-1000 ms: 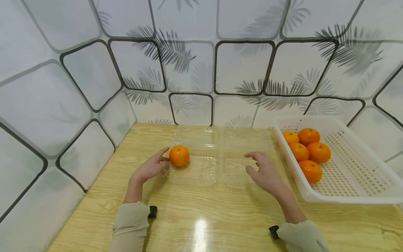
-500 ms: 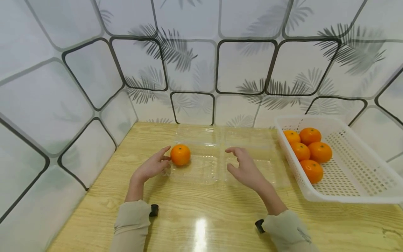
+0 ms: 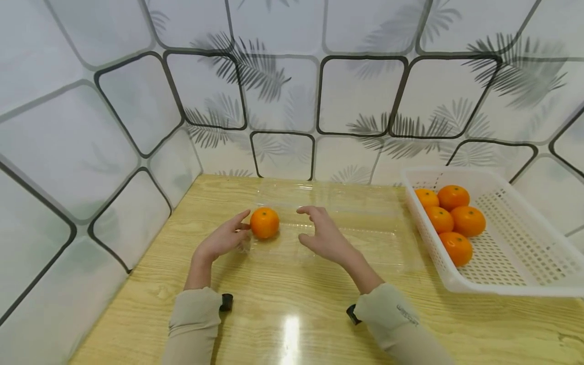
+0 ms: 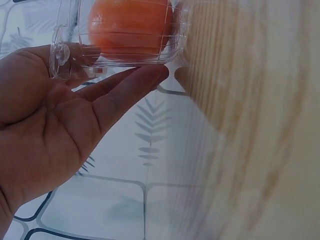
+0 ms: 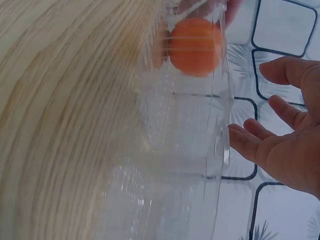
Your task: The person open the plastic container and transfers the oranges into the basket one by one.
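Note:
An open clear plastic clamshell box (image 3: 365,243) lies on the wooden table, its clear walls hard to make out. One orange mandarin (image 3: 264,223) rests in its left part. My left hand (image 3: 223,241) is at the box's left edge, beside the mandarin. In the left wrist view the thumb reaches over the box's edge while the other fingers lie along the outer wall, pinching it lightly. Over the middle of the box hovers my right hand (image 3: 324,235), fingers loosely bent, thumb apart, with nothing in its grasp. The right wrist view shows it apart from the box.
To the right stands a white perforated plastic basket (image 3: 511,253) with several mandarins (image 3: 470,221) gathered on its left side. Patterned walls (image 3: 283,116) border the table (image 3: 255,324) at the back and left.
My right hand has moved left across the box, from its right part towards the mandarin. The left hand stays at the box's left edge. The view has shifted slightly.

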A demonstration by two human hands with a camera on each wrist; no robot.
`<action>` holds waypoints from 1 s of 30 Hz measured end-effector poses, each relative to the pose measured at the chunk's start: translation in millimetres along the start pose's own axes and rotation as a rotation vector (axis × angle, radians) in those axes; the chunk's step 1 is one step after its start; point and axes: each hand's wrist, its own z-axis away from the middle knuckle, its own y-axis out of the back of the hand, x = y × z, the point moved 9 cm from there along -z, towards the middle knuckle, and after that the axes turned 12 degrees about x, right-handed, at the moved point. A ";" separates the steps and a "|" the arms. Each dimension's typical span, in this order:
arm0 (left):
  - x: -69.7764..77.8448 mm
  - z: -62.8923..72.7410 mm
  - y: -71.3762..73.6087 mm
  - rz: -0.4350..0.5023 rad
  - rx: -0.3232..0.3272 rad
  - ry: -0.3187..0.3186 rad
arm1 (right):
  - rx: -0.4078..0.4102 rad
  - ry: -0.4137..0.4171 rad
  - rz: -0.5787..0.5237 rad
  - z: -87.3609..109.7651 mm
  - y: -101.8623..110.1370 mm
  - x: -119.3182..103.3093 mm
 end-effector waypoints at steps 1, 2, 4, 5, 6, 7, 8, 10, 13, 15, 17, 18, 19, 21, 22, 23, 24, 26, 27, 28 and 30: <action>0.4 0.1 0.0 0.006 -0.001 0.003 | -0.007 -0.003 -0.004 -2.2 -3.8 -1.1; 0.8 0.2 0.2 0.010 0.001 0.006 | -0.014 -0.009 -0.009 -4.3 -7.5 -1.6; 1.3 0.5 0.5 0.022 0.001 0.013 | -0.026 -0.022 -0.014 -8.7 -15.2 -2.5; 1.9 0.8 0.5 0.028 0.000 0.014 | -0.029 -0.027 -0.014 -10.9 -18.8 -3.3; 2.3 1.0 0.4 0.035 0.000 0.015 | -0.031 -0.033 -0.016 -12.9 -22.2 -3.9; 2.3 1.0 0.8 0.035 0.003 0.015 | -0.035 -0.039 -0.019 -15.0 -25.9 -4.3; 2.7 1.0 1.1 0.036 0.006 0.014 | -0.040 -0.046 -0.020 -17.0 -29.4 -4.8; 3.1 0.8 1.5 0.032 0.010 0.006 | -0.051 -0.059 -0.015 -20.8 -37.0 -5.4; 2.9 0.1 2.1 0.028 0.015 -0.005 | -0.071 -0.077 0.005 -26.3 -49.4 -3.8; 2.1 -0.3 2.3 0.032 0.016 -0.007 | -0.080 -0.083 0.017 -29.5 -57.1 -2.5; 1.1 -0.1 2.5 0.040 0.015 -0.005 | -0.088 -0.086 0.023 -32.0 -64.4 -2.1; 0.5 -0.6 2.4 0.042 0.013 -0.006 | -0.093 -0.090 0.022 -32.8 -67.5 -2.0; 0.5 -0.4 2.6 0.044 0.014 -0.005 | -0.094 -0.093 0.023 -33.7 -70.3 -1.7; 1.2 -0.3 3.2 0.043 0.015 -0.009 | -0.096 -0.104 0.023 -34.8 -74.8 -1.3; 1.5 -0.6 3.6 0.043 0.017 -0.011 | -0.097 -0.110 0.022 -35.4 -76.7 -1.0; 1.6 -0.5 4.1 0.044 0.018 -0.011 | -0.096 -0.118 0.018 -36.0 -78.4 -0.6; 1.6 -0.3 4.6 0.047 0.020 -0.010 | -0.095 -0.126 0.014 -36.7 -80.0 -0.3; 2.1 -0.2 4.5 0.052 0.020 -0.006 | -0.089 -0.139 0.003 -37.7 -82.1 1.4; 1.9 -0.6 4.4 0.055 0.020 -0.005 | -0.086 -0.143 -0.002 -38.3 -83.2 2.2; 1.7 -0.4 4.4 0.056 0.021 -0.001 | -0.085 -0.147 -0.008 -38.9 -84.3 2.8; 1.1 -0.5 4.3 0.059 0.019 0.005 | -0.089 -0.142 -0.016 -39.6 -87.1 3.8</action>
